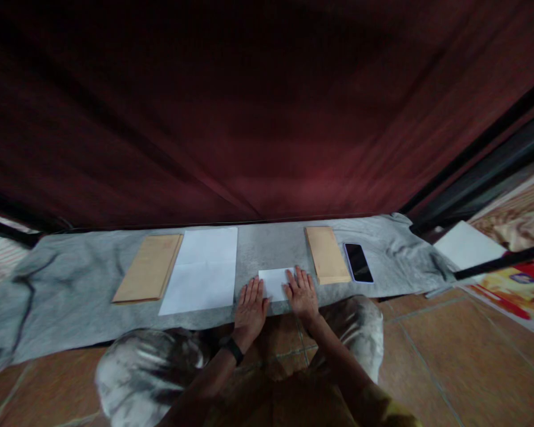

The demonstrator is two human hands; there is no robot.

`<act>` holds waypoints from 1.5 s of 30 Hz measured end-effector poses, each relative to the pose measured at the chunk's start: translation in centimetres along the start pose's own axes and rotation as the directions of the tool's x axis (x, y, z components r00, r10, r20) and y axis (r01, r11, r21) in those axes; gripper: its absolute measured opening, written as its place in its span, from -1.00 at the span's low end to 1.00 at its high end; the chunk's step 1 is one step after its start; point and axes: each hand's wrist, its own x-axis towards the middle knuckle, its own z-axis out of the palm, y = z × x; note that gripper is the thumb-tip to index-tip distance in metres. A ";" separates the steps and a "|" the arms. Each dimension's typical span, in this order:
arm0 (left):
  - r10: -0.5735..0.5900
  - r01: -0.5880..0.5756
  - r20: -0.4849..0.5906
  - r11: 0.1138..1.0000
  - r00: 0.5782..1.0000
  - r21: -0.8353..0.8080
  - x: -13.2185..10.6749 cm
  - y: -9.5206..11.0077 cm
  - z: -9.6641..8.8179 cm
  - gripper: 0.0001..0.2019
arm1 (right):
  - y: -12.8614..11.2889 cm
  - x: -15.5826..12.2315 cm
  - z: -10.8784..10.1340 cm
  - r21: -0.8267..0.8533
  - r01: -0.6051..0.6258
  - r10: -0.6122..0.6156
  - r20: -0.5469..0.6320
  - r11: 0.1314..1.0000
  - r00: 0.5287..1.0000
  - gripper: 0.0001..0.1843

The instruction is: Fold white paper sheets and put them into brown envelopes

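A small folded white paper [275, 281] lies on the grey cloth [71, 284] in front of me. My left hand [250, 307] lies flat, fingers stretched, on the paper's left edge. My right hand [301, 290] lies flat on its right edge, fingers also stretched out. A black band sits on my left wrist. Neither hand holds anything; both press down on the paper.
A white sheet [204, 270] and a brown envelope [149, 267] lie to the left. A second brown envelope [326, 254] and a black phone [358, 262] lie to the right. A dark red curtain [249, 118] hangs behind. Brown floor tiles [449, 356] are below.
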 end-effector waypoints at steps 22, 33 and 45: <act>0.230 -0.234 0.090 0.972 0.969 0.034 -2.4 0.3 -0.5 -0.34 | -2.8 -0.1 -0.7 0.069 0.118 -0.124 0.098 0.991 0.987 -0.49; 0.286 -0.301 0.155 0.951 0.945 0.078 -2.0 0.3 -1.4 -0.22 | -1.3 -1.3 -0.7 0.044 0.069 -0.072 0.066 0.997 0.995 -0.42; 0.262 -0.276 0.099 0.945 0.960 0.175 -2.5 0.5 -0.1 -0.31 | 0.2 -1.3 -1.7 0.060 0.010 -0.015 0.080 0.998 0.997 -0.45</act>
